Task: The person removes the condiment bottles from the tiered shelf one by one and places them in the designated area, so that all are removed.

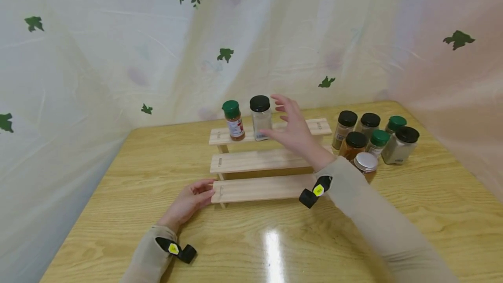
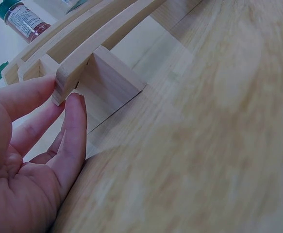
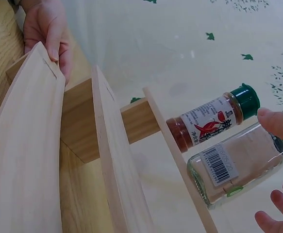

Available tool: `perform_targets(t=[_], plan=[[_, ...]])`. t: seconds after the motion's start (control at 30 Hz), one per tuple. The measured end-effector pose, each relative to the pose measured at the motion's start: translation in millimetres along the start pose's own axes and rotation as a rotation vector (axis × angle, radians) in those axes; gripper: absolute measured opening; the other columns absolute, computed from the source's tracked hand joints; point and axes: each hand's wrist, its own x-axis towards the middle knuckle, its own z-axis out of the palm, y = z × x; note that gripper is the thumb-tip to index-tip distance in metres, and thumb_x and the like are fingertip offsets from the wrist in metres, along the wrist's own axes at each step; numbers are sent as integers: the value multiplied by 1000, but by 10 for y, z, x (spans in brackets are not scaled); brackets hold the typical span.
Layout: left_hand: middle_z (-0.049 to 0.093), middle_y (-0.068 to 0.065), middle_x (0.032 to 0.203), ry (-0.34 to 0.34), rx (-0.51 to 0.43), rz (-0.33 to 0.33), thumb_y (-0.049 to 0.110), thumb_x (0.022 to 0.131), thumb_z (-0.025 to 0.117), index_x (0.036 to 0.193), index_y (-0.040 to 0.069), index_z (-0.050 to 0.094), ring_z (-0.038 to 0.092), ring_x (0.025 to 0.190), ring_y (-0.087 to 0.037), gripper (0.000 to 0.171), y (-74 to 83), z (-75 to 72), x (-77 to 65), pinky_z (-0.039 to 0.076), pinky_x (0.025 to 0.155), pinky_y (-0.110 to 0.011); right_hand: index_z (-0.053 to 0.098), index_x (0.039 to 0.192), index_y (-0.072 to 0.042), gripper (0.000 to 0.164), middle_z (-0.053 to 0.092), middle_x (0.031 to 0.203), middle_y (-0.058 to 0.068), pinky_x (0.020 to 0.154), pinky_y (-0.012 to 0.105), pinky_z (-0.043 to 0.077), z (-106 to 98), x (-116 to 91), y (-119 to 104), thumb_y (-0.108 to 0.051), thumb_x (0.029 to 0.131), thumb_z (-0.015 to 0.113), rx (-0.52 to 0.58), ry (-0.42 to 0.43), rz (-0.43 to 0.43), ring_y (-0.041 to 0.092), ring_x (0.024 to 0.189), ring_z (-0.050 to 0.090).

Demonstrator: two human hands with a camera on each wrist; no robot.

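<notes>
A three-step wooden spice rack (image 1: 251, 188) stands on the table. My left hand (image 1: 187, 202) pinches the left end of its lowest step, thumb and fingers at the board's edge (image 2: 63, 85). On the top step stand a green-capped spice bottle (image 1: 235, 125) with red contents and, to its right, a black-lidded glass jar (image 1: 261, 119) with pale contents and a barcode label (image 3: 219, 164). Beside that jar is my right hand (image 1: 292, 130), its fingers spread apart and holding nothing. In the right wrist view its thumb reaches near the jar's lid end.
Right of the rack, several spice jars are grouped on the table (image 1: 118, 195), with black lids (image 1: 355, 139), green lids (image 1: 380, 137) and a silver lid (image 1: 366, 161). A pale curtain (image 1: 98, 56) with green leaf prints hangs behind the table.
</notes>
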Motion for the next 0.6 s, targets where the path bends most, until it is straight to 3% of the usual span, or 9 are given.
perform_targets(t=[0.27,0.6], plan=[[56,3,101,-19,-2,7,5,91,59,126,3,54,59,91,-7,35,0,-2,3,53,79,-20,33,143,-19,83,33,143,15,104,45,40,43,35,9,-15,75,80,-38,-26,-1,30,126,40],[56,3,100,-9,-6,2,2,92,57,126,1,54,59,90,-6,35,4,-4,-1,53,78,-19,32,142,-19,84,37,139,12,101,46,43,116,57,52,-15,75,81,-54,-23,-23,29,125,41]])
